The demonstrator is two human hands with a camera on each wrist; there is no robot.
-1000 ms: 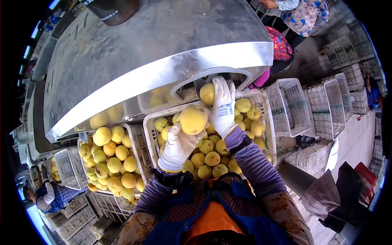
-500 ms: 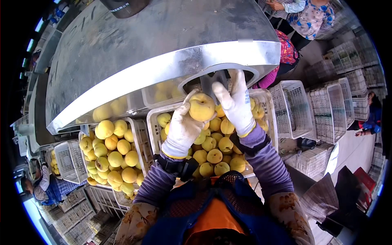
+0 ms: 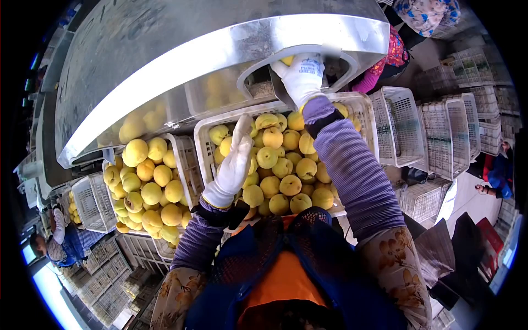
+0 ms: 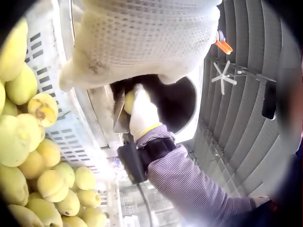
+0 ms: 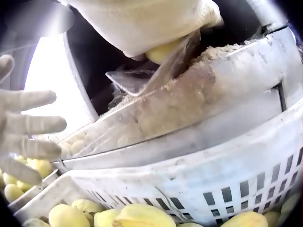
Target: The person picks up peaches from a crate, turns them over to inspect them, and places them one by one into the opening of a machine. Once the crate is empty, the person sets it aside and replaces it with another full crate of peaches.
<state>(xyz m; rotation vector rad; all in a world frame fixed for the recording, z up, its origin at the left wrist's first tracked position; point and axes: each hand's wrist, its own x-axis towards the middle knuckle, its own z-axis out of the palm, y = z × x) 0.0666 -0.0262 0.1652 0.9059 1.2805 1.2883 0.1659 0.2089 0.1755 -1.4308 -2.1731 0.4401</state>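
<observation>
In the head view my gloved right hand (image 3: 302, 77) reaches into the round opening (image 3: 258, 88) of a metal machine, gripping a yellow peach (image 3: 287, 60). The left wrist view shows this peach (image 4: 129, 102) beside the right hand's fingers, close to a metal plate (image 4: 119, 113) at the opening. In the right wrist view the peach (image 5: 161, 53) is partly hidden under the glove, against an angled metal blade (image 5: 173, 66). My gloved left hand (image 3: 231, 170) holds nothing; its fingers (image 5: 35, 123) are straight and spread, above the left side of a white crate (image 3: 201, 137) of peaches (image 3: 278, 159).
A second crate (image 3: 187, 159) of peaches stands to the left. The machine's curved metal edge (image 3: 220, 55) overhangs both crates. Stacked white crates (image 3: 401, 129) stand at the right on the floor. Another person (image 3: 393, 55) is beyond the machine's right end.
The left hand held a peach and now has none, having drawn back left and straightened. My right hand, empty half a second ago, now holds a peach inside the opening.
</observation>
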